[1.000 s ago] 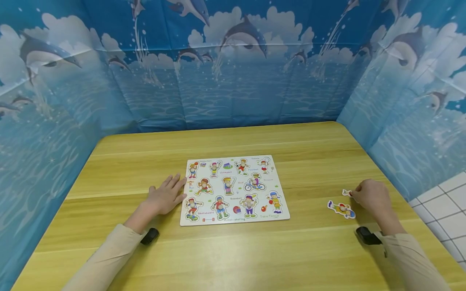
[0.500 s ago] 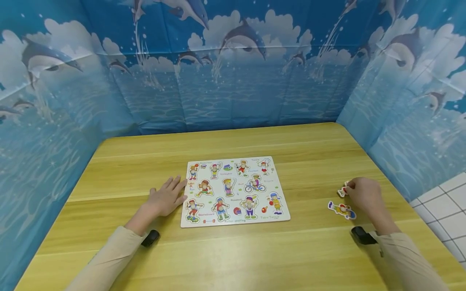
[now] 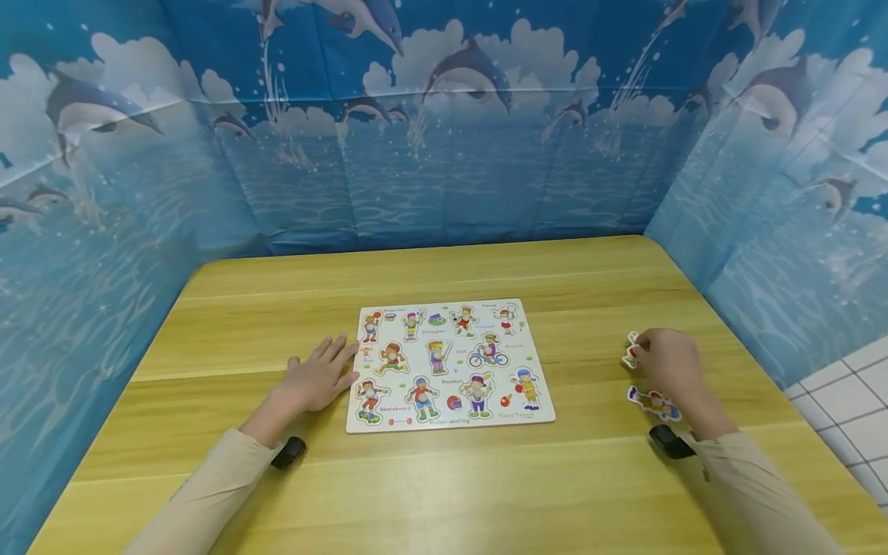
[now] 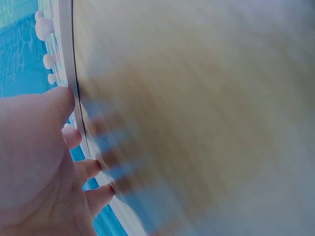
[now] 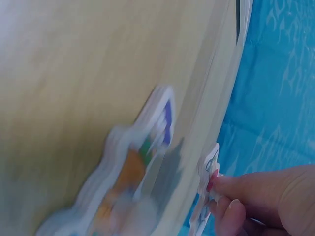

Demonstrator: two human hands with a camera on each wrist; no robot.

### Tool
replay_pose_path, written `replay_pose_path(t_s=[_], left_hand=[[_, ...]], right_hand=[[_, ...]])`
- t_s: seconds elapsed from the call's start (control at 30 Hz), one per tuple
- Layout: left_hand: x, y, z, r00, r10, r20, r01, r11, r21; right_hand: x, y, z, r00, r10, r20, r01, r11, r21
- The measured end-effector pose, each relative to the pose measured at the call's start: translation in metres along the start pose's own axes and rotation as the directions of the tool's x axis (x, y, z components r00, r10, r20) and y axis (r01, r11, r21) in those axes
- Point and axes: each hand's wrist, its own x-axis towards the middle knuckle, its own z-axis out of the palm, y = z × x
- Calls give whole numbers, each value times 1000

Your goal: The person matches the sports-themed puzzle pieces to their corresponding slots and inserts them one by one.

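Note:
My right hand (image 3: 669,364) pinches a small wooden puzzle piece (image 3: 630,352), white-edged with some red on its figure, between thumb and fingers. In the right wrist view that puzzle piece (image 5: 210,169) stands tilted on edge in the fingertips. A second puzzle piece (image 3: 654,403), a figure in yellow with blue, lies on the table just below this hand, partly covered by the wrist. My left hand (image 3: 312,381) rests on the table with fingers spread, its fingertips at the left edge of the white puzzle board (image 3: 417,347). Sports figures, several with knobs, cover the board.
The board lies flat near the middle of the wooden table (image 3: 444,493). A blue dolphin-print curtain (image 3: 444,193) hangs behind the table and along both sides. White floor tiles (image 3: 849,408) show beyond the right edge.
My right hand has moved left with the pinched puzzle piece, which has turned more upright. The left hand and the board stay in place; the view shifts slightly.

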Motion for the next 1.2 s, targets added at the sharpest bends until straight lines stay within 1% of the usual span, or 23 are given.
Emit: replay_pose_path(t_s=[0.17,0.23,0.37,0.5,0.83,1.0,1.2], left_hand=[[-1,0,-1,1000,-6,-6,6,1000,-5],[-1,0,-1,1000,-5,-9,5,1000,-4],[0,0,-1,1000,-7,-9,7,1000,-8],[0,0,-1,1000,-10,-3,10,1000,-16],[-3,3,-4,1000,-16,9,16,1000,-17],[-3,5,-6,1000,-16,10,16,999,-29],[-2,4,-4,1000,-19,15,19,1000,-14]], right_hand=[[4,-14,3,998,-51,-27,51,999,5],[4,-19,5,997,-69,-23,70,997,14],[6,-28,5,991,-124,-41,125,992,14],[9,-36,6,986,-156,-54,156,988,4],[19,-50,13,979,-195,-58,195,981,-4],[27,-57,16,971,-223,-83,224,975,-1],[33,-66,20,966,-233,-112,237,972,15]])
